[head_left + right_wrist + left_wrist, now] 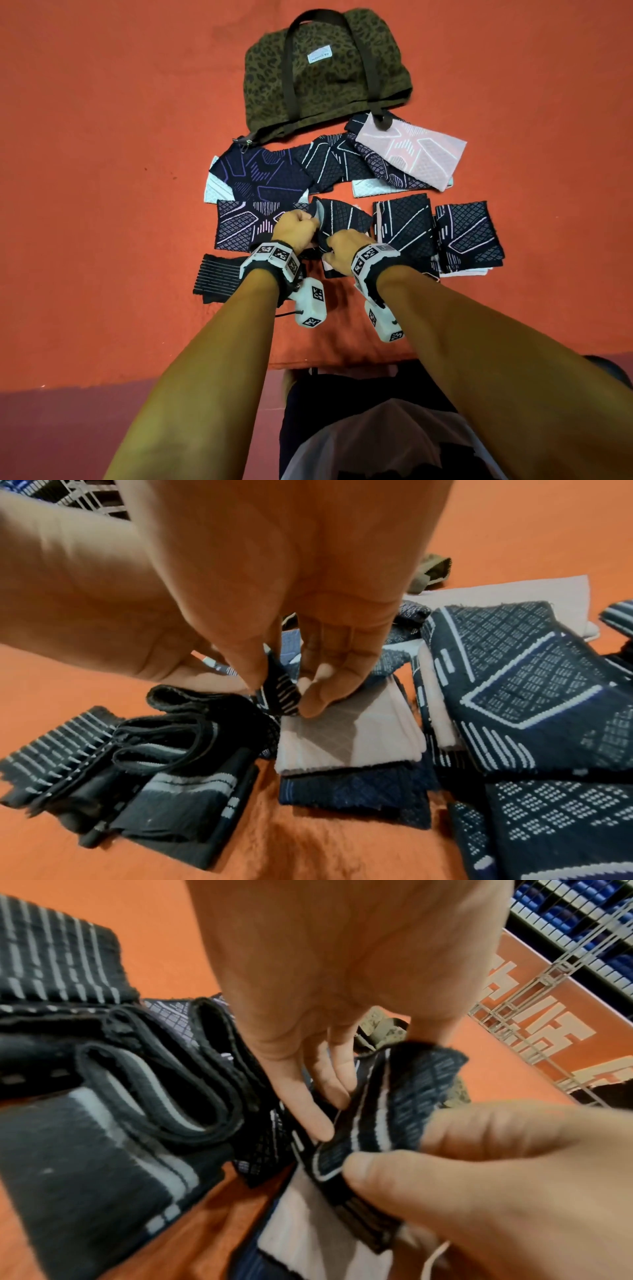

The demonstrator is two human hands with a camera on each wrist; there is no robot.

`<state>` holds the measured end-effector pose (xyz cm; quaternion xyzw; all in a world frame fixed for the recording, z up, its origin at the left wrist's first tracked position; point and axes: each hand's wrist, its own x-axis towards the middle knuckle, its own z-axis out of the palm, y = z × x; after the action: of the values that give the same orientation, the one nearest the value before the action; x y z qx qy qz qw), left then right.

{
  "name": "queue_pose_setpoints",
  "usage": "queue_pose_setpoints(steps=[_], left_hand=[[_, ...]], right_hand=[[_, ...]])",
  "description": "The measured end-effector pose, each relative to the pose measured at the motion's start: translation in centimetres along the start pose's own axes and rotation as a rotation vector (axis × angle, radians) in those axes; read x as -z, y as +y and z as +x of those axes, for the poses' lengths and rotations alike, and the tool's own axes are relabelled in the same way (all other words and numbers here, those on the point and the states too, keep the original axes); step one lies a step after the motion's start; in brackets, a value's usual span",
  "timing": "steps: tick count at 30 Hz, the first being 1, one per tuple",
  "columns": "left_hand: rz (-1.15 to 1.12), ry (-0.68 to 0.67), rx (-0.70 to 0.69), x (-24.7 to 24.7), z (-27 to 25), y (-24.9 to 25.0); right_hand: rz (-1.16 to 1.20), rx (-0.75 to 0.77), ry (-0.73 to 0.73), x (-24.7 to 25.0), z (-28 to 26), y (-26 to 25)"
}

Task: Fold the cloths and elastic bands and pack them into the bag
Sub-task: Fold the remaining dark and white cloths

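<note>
A dark cloth with a white line pattern (342,219) is lifted off the orange surface, half folded. My left hand (310,222) pinches its upper left edge, and my right hand (330,245) pinches its near corner. In the left wrist view both hands grip the same cloth (394,1110). In the right wrist view my right hand's fingertips (308,696) pinch a dark striped corner (282,693) above a folded pale cloth (342,737). Black elastic bands (154,737) lie looped at the near left. The olive leopard-print bag (325,68) lies behind the cloths.
Two folded dark cloths (404,226) (469,236) lie to the right. Unfolded cloths, one navy (263,174) and one pink (418,150), overlap in front of the bag. A striped dark piece (219,281) lies near left. The surface's front edge (342,363) is near my lap.
</note>
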<state>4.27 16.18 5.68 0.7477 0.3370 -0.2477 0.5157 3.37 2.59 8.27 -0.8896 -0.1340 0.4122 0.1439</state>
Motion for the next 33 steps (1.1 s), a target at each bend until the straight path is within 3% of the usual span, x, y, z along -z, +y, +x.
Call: queue_pose_setpoints(steps=[5,10,17,20,27,33], left_hand=[[0.044,-0.013,-0.049,0.0,0.7,-0.5],[0.006,-0.019,-0.045,0.4,0.6,-1.6],[-0.024,0.02,-0.072,0.2,0.9,-2.8],[-0.013,-0.002,-0.103,0.0,1.1,-3.1],[-0.018,-0.058,-0.345,-0.1,0.4,-1.3],[-0.029,0.012,-0.272,-0.7,1.5,-0.4]], right_hand=[[0.053,-0.003,-0.061,0.2,-0.2,0.3],[0.095,-0.16,0.125,1.3,0.7,1.0],[0.077,-0.143,0.013,3.1,1.4,1.4],[0.081,-0.203,0.016,2.5,1.5,1.6],[0.109,-0.324,0.067,3.2,0.2,2.3],[0.056,-0.343,0.038,3.9,-0.7,2.1]])
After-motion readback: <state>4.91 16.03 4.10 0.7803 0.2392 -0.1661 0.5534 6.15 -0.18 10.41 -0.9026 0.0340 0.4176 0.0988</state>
